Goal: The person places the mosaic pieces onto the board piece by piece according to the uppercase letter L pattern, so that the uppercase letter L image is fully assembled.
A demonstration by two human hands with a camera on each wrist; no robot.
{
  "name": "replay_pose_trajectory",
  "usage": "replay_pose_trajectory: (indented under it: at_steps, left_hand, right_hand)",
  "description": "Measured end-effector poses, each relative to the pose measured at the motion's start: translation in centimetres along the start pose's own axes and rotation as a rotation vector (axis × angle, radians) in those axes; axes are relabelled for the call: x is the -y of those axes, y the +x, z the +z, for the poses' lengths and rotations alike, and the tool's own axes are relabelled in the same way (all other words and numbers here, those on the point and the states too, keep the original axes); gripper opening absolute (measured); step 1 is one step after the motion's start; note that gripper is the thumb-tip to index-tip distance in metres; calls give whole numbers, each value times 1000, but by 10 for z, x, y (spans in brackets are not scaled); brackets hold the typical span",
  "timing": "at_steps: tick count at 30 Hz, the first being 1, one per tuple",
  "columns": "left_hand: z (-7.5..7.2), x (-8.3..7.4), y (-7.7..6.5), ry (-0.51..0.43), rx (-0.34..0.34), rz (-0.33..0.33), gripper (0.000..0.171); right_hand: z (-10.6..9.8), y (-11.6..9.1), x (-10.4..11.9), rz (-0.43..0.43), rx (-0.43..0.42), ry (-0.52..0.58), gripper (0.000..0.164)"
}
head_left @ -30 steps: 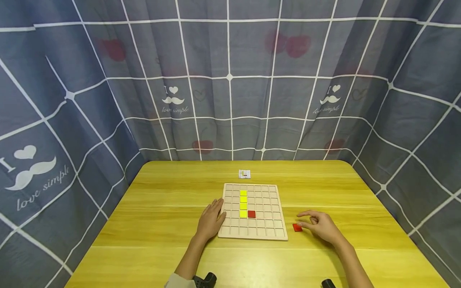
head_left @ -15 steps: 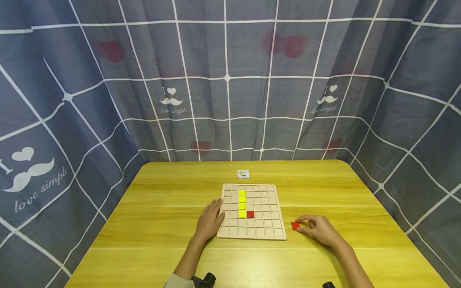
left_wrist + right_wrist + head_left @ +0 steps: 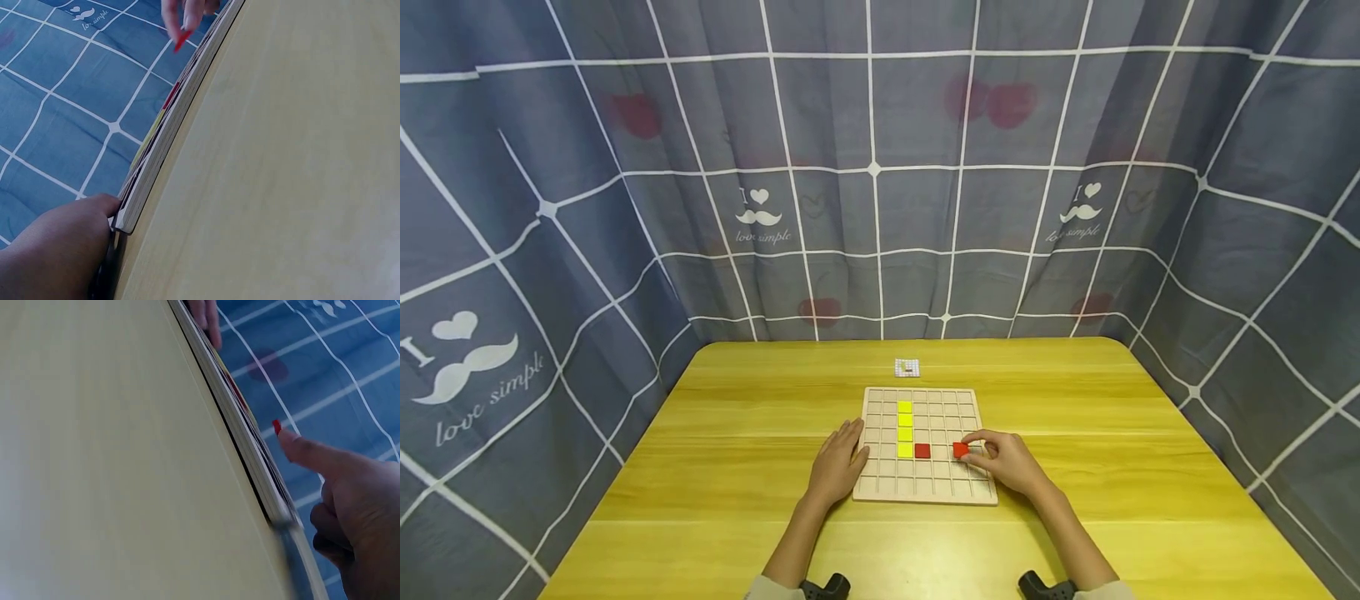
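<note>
A square wooden grid board [image 3: 925, 492] lies on the table, with a column of several yellow tiles [image 3: 905, 421] in it. One red tile [image 3: 922, 451] sits in the cell to the right of the lowest yellow one. Between thumb and index finger my right hand [image 3: 1011, 462] pinches another red tile [image 3: 960, 450], above the right part of the board; the right wrist view shows this held tile [image 3: 277, 427] raised off the surface. My left hand [image 3: 837, 460] rests flat along the board's left edge, its thumb [image 3: 103, 203] touching the rim.
Behind the board lies a small card [image 3: 907, 367] printed with a grid pattern. The yellow wooden table [image 3: 737, 467] extends around the board. A blue-grey checked curtain [image 3: 917, 208] hangs at the back and both sides.
My right hand has pinched the red tile from the table beside the board and carried it left over the board. My left hand has stayed at the left edge.
</note>
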State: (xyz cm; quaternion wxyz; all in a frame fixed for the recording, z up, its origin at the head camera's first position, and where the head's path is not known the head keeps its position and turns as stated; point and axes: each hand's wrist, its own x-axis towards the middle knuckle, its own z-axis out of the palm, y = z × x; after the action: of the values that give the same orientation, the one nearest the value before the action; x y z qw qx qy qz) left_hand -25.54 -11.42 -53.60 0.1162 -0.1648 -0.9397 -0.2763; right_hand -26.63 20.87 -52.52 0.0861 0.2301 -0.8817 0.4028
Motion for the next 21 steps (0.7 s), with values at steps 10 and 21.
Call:
replay_pose_trajectory:
  at_steps: [10, 21]
  left_hand:
    - [2, -1, 3, 4, -9, 6, 51]
    - [1, -1, 2, 5, -17, -2, 51]
  right_hand:
    - [22, 18, 13, 33, 51, -88, 23]
    - [25, 19, 15, 29, 49, -100, 28]
